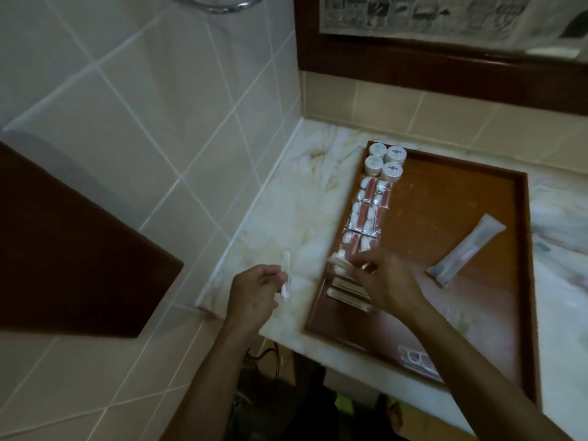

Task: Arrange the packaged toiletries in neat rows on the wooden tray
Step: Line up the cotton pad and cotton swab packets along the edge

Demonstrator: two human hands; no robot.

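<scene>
Both hands work at the near left corner of the wooden tray point(521, 281), which lies on a marble counter point(286, 224) in the corner of a tiled wall. From the head camera, the left hand point(254, 297) hovers just off the tray's left edge over the counter, fingers curled, pinching a slim white packet point(62, 278) that stands roughly upright. The right hand point(385, 278) reaches across the tray's left side with fingers bent down onto a small stack of flat packets point(346, 291); whether it grips one or only presses and straightens them I cannot tell, as the fingertips blur.

Along the tray's left edge a column is already built. Four round white-capped containers point(385, 160) sit in a two-by-two block at the far left corner, and just nearer lie clear packets with red and white contents point(366, 214), set two abreast in tidy rows down to the hands.

Much appears left. A wrapped toothbrush packet point(464, 249) lies askew near the tray's right edge, well apart from the column, and another clear packet point(420, 361) rests at the near edge beside the right forearm. Most of the tray's floor shows bare wood, so I judge the job at about the halfway mark, with the stack in hand and the strays to follow
</scene>
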